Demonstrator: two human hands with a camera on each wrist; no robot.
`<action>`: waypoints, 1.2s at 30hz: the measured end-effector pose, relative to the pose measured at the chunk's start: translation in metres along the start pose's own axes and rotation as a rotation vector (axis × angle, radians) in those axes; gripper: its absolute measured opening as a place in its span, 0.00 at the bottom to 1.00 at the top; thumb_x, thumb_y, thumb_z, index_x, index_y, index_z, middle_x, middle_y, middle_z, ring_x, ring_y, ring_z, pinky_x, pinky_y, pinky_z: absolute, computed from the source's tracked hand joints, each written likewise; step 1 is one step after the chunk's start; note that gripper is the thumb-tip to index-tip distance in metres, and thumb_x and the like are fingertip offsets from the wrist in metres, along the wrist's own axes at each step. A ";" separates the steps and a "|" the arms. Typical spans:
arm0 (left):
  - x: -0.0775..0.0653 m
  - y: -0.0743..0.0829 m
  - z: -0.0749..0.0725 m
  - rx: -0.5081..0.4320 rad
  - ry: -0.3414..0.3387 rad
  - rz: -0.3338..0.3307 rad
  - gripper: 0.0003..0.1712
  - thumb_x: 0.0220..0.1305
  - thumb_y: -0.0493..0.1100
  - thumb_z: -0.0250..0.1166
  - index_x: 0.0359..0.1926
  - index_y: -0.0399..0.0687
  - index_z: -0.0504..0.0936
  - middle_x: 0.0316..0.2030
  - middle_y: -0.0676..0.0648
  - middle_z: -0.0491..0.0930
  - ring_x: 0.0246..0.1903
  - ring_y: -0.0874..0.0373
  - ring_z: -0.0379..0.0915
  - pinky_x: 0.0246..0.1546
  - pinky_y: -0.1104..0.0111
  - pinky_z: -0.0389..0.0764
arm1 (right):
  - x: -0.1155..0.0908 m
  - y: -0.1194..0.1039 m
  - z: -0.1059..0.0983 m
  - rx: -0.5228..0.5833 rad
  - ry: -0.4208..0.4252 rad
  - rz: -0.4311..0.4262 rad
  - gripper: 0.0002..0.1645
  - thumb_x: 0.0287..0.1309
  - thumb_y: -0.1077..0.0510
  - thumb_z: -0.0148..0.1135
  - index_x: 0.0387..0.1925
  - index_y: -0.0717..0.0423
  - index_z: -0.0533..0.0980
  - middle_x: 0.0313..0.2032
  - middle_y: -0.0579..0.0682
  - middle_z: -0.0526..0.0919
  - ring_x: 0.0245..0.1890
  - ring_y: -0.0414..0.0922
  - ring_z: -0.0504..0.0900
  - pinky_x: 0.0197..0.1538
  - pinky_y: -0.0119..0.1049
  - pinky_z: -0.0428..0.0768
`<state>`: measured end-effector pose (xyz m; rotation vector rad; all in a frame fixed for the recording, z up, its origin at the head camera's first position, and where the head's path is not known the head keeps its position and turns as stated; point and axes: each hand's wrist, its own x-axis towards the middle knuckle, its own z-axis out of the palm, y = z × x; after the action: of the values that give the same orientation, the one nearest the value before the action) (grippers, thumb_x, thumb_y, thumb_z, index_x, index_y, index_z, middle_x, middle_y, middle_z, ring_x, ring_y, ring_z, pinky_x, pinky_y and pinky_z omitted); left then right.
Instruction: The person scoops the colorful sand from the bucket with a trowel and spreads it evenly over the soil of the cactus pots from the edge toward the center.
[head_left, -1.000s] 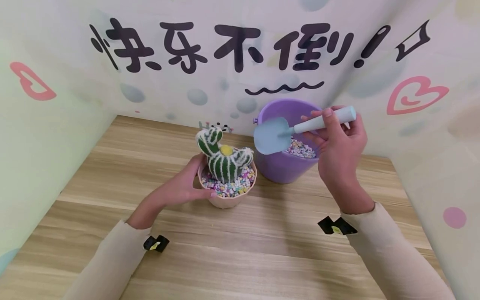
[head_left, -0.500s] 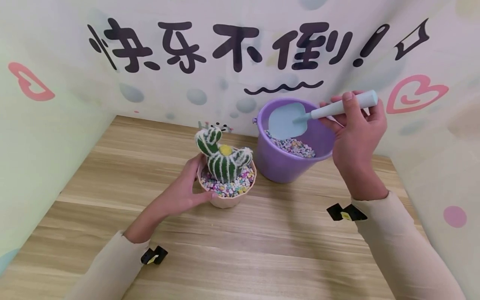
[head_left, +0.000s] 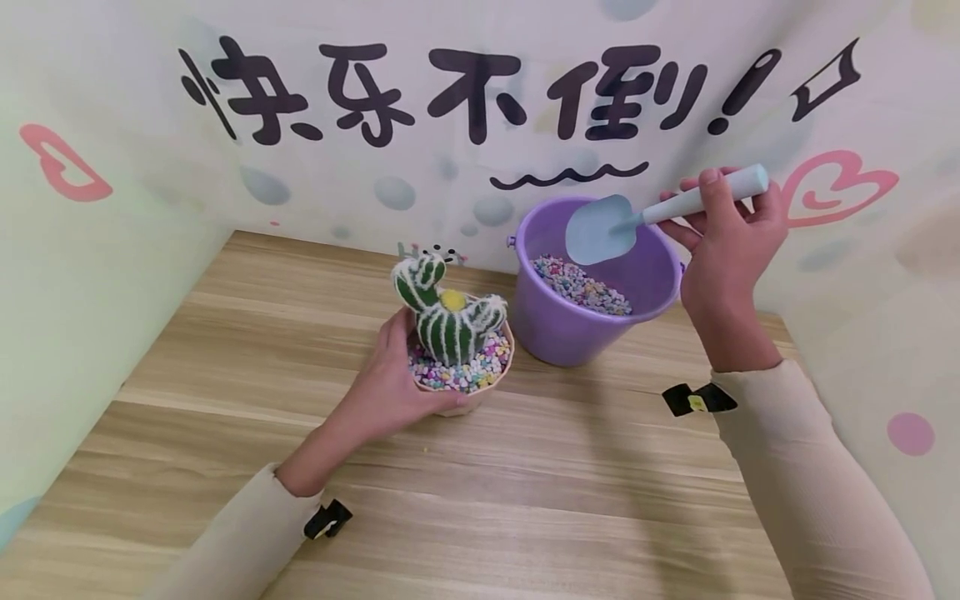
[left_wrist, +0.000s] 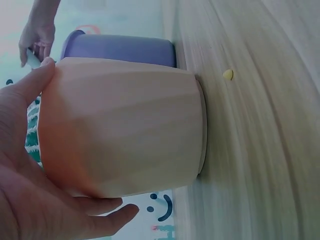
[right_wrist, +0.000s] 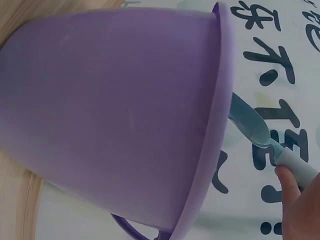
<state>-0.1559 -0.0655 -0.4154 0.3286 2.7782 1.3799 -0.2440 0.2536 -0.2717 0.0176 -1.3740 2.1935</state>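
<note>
A small toy shovel (head_left: 600, 229), pale blue with a white handle, is held by its handle in my right hand (head_left: 731, 242). Its blade hangs over the mouth of a purple bucket (head_left: 570, 342), which has multicoloured pebbles (head_left: 577, 283) in the bottom. Left of the bucket stands a pale pink flowerpot (left_wrist: 125, 125) with a knitted green cactus (head_left: 450, 329) set in coloured pebbles (head_left: 480, 371). My left hand (head_left: 390, 387) holds that pot, thumb on the near side of the rim and fingers round the left side. In the right wrist view the bucket wall partly hides the blade.
Wood-grain table (head_left: 480, 508) runs under everything. A printed cloth wall (head_left: 450, 108) rises right behind the bucket, and side walls close in left and right. One tiny yellow pebble (left_wrist: 228, 74) lies on the tabletop near the pot.
The shovel has moved right and up with my right hand, from beside the cactus to over the bucket. My left hand has slid rightward round the pot's near side. Pot and bucket stay put.
</note>
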 end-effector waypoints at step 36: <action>0.015 0.001 -0.012 -0.066 -0.138 -0.018 0.79 0.40 0.58 0.80 0.76 0.44 0.31 0.73 0.35 0.42 0.72 0.39 0.46 0.71 0.48 0.52 | 0.036 0.050 -0.006 -0.448 -0.148 0.047 0.15 0.58 0.56 0.68 0.44 0.55 0.74 0.37 0.51 0.83 0.38 0.48 0.85 0.36 0.32 0.85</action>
<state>-0.1713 -0.0713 -0.4063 0.3806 2.6127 1.3844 -0.2957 0.2582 -0.3060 -0.0182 -1.9384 1.9047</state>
